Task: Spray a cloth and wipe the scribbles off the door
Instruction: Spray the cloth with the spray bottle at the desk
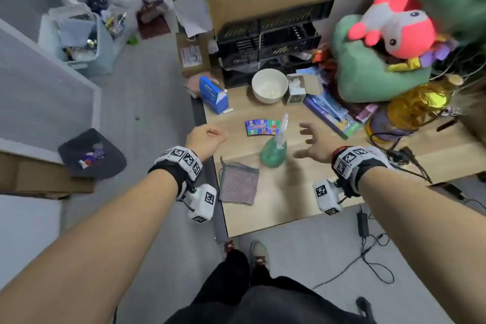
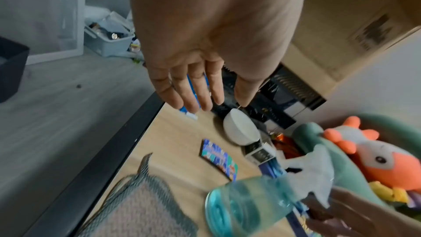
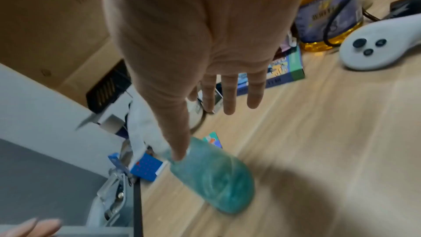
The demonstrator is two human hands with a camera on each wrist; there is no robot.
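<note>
A teal spray bottle (image 1: 273, 151) with a clear trigger head stands on the wooden table (image 1: 342, 187). A grey-pink knitted cloth (image 1: 238, 184) lies flat just left of it, near the table's front-left corner. My right hand (image 1: 313, 142) hovers just right of the bottle with its fingers spread, holding nothing. In the right wrist view my thumb (image 3: 180, 150) lies in front of the bottle's (image 3: 216, 177) neck. My left hand (image 1: 206, 137) hangs over the table's left edge, loose and empty. In the left wrist view its fingers (image 2: 193, 87) point down, above the cloth (image 2: 141, 212) and bottle (image 2: 246, 208).
Behind the bottle lie a colourful card pack (image 1: 261, 127), a white bowl (image 1: 269, 85) and a blue box (image 1: 213, 95). Plush toys (image 1: 389, 34), an oil bottle (image 1: 415, 105) and cables (image 1: 405, 155) crowd the right. A white controller (image 3: 382, 46) lies on the table.
</note>
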